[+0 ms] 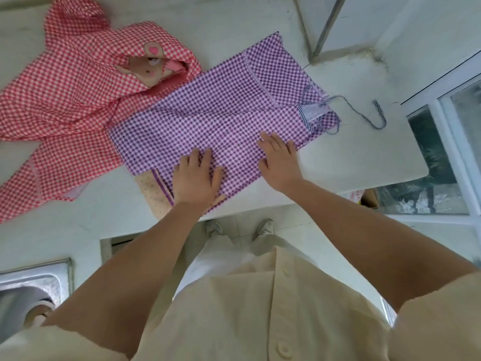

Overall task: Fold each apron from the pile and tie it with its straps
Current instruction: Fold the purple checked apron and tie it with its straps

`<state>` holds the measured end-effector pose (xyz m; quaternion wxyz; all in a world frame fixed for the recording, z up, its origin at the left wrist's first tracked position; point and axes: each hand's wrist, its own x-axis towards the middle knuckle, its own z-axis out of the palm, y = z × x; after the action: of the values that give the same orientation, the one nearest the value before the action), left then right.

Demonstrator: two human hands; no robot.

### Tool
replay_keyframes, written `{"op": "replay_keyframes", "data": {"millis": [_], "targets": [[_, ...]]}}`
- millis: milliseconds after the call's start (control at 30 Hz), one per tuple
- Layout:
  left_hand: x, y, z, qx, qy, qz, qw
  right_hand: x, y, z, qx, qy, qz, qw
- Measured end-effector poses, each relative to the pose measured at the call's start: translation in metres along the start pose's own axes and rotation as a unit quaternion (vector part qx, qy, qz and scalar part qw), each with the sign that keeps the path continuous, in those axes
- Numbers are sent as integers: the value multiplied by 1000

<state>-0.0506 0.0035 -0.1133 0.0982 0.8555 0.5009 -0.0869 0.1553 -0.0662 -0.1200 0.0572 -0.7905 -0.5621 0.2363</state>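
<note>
A purple checked apron (221,110) lies folded flat on the white counter (359,157), running from the near edge toward the far right. My left hand (195,178) presses flat on its near end with straight fingers. My right hand (279,162) rests flat on its near right edge, fingers straight. A striped strap (364,113) trails loose off the apron's right end onto the counter. A beige dotted patch (153,190) shows under the apron's near corner.
A pile of red checked apron cloth (67,100) with a bear patch lies crumpled at the left, touching the purple one. A steel sink (28,285) sits at the lower left. A window (442,142) is at the right, past the counter's edge.
</note>
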Motion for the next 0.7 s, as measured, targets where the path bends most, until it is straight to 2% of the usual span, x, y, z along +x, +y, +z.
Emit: {"op": "replay_keyframes", "data": {"millis": [100,200,267,367,467,600,633,700], "targets": [[-3,19,-4,-69,16,39,997,20,10,-19,-67,2,40,997],[-1,33,-8,-108,-3,108,988,33,18,-37,-109,-6,64,992],[5,32,-10,-129,2,181,975,33,19,-41,-88,19,54,994],[18,16,-13,-84,34,275,957,15,18,-35,-18,106,-14,994],[25,-5,-15,-55,32,282,957,-10,20,-23,-11,126,-110,986],[28,-20,-10,36,-123,282,951,-41,29,2,-86,30,-124,988],[27,-21,-8,61,-129,285,948,-47,31,8,-109,22,-113,987],[24,-24,-8,57,-84,305,947,-54,34,10,-103,44,-102,989]]}}
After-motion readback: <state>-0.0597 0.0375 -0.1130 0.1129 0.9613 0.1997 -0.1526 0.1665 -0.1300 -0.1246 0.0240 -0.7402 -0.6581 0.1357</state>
